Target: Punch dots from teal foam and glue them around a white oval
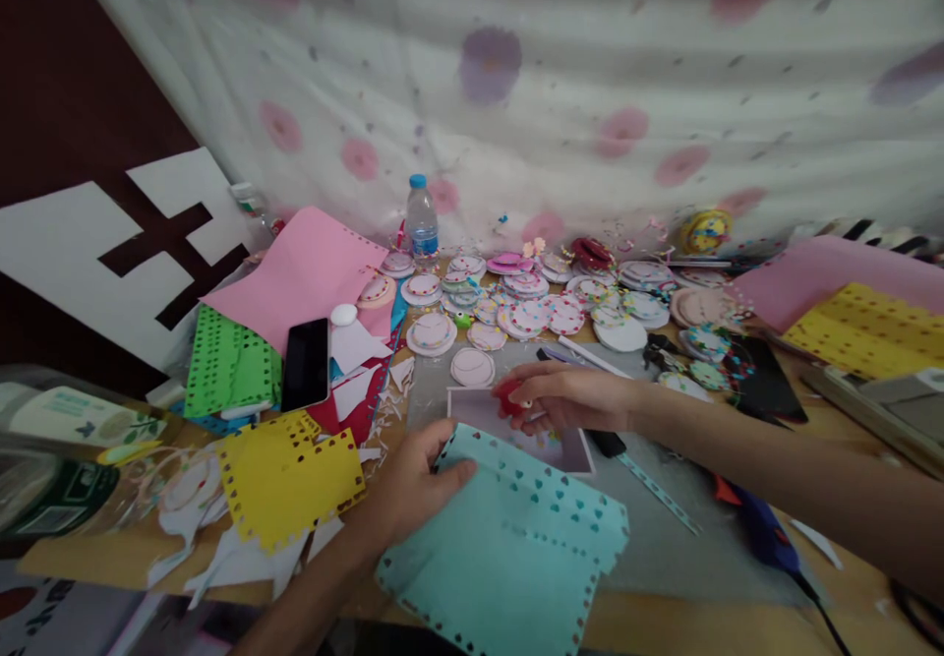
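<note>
My left hand [420,479] pinches the upper left corner of a teal sheet [508,558] between thumb and fingers. Small heart-shaped holes run along the sheet's edges and in rows across its upper right. Just beyond the sheet, my right hand [567,395] has its fingers closed around a small red object [510,396] that looks like a craft punch, partly hidden by the fingers. Beneath that hand lies a picture card [472,405] with a pale border, on a grey mat [664,538]. A dark-handled tool [606,443] rests at the card's right side.
Small decorated paper hats [527,317] crowd the back, near a water bottle [422,221]. Punched yellow [284,479] and green sheets [225,366], a phone [305,366] and paper scraps [376,420] lie left. A blue glue gun [767,538] with a cord is at right.
</note>
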The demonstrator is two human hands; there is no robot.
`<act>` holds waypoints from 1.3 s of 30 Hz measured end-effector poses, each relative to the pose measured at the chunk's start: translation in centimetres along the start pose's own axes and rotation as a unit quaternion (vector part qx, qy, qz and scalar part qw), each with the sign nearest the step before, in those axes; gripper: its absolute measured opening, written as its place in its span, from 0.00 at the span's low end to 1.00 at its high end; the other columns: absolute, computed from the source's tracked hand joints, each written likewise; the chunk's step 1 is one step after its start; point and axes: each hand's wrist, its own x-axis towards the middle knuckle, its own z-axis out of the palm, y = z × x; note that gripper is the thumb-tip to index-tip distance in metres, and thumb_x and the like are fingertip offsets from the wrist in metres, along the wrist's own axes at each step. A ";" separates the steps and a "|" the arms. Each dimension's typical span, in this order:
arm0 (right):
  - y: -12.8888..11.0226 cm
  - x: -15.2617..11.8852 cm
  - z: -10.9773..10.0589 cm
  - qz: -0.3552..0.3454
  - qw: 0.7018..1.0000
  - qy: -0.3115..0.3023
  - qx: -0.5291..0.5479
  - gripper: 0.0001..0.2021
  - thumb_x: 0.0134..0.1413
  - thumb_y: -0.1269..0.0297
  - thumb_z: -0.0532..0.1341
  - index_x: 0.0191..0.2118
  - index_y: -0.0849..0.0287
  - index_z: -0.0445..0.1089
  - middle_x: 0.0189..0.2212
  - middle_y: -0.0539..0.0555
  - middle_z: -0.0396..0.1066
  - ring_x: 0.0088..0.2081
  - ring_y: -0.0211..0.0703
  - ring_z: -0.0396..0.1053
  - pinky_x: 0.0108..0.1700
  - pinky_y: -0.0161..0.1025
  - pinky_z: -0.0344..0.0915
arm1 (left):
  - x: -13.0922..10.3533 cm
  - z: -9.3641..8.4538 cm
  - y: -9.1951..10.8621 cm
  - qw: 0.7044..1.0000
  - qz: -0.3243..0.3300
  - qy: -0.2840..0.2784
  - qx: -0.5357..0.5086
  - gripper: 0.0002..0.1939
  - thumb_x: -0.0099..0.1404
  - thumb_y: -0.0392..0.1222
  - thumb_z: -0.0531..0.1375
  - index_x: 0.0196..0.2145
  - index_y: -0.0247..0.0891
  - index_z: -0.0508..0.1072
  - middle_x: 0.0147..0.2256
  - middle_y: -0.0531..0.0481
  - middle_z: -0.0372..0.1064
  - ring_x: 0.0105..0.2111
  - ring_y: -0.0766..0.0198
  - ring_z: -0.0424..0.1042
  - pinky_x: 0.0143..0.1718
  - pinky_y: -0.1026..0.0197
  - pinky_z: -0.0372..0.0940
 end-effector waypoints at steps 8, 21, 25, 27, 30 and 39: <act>0.3 0.6 0.9 0.018 0.999 0.017 -0.023 0.12 0.48 0.58 0.61 0.28 0.64 0.70 0.27 0.54 0.72 0.22 0.31 0.64 0.25 0.31 0.60 | -2.2 0.8 -0.2 0.998 -0.035 0.043 -0.001 0.10 0.56 0.42 0.61 0.36 0.38 0.74 0.34 0.48 0.75 0.37 0.56 0.73 0.38 0.57 0.67; 1.1 1.6 0.9 -0.010 1.000 -0.012 -0.009 0.12 0.40 0.65 0.56 0.34 0.61 0.65 0.25 0.52 0.71 0.18 0.32 0.58 0.20 0.32 0.49 | -2.8 1.6 -1.3 0.995 -0.049 0.084 -0.005 0.11 0.61 0.49 0.58 0.32 0.40 0.73 0.29 0.52 0.71 0.31 0.61 0.71 0.31 0.64 0.65; 1.0 1.6 0.8 -0.028 0.998 0.002 -0.065 0.12 0.38 0.66 0.57 0.34 0.58 0.59 0.27 0.49 0.67 0.20 0.33 0.61 0.22 0.32 0.53 | -2.2 2.2 -1.4 0.990 -0.035 0.129 0.053 0.13 0.62 0.49 0.56 0.27 0.39 0.72 0.24 0.53 0.68 0.27 0.63 0.68 0.27 0.66 0.63; 1.1 1.2 0.9 -0.082 0.986 0.024 -0.145 0.11 0.43 0.65 0.58 0.35 0.57 0.57 0.30 0.49 0.66 0.25 0.34 0.62 0.26 0.33 0.56 | -2.0 2.3 -1.4 0.987 -0.025 0.140 0.068 0.13 0.62 0.50 0.56 0.28 0.39 0.72 0.25 0.53 0.69 0.28 0.62 0.69 0.28 0.65 0.63; 1.8 0.2 1.1 -0.175 0.909 0.075 -0.370 0.09 0.52 0.61 0.58 0.37 0.57 0.59 0.29 0.50 0.65 0.27 0.37 0.60 0.29 0.35 0.56 | -1.9 2.2 -1.6 0.986 -0.013 0.150 0.077 0.12 0.63 0.49 0.56 0.33 0.40 0.74 0.30 0.52 0.73 0.32 0.61 0.71 0.33 0.64 0.65; 1.4 -2.6 2.0 -0.314 0.815 0.238 -0.424 0.07 0.60 0.62 0.51 0.36 0.58 0.62 0.27 0.50 0.62 0.27 0.37 0.58 0.29 0.34 0.56 | -2.5 1.3 -2.3 0.984 -0.034 0.137 0.105 0.15 0.63 0.52 0.55 0.38 0.40 0.75 0.34 0.51 0.75 0.35 0.59 0.72 0.35 0.63 0.65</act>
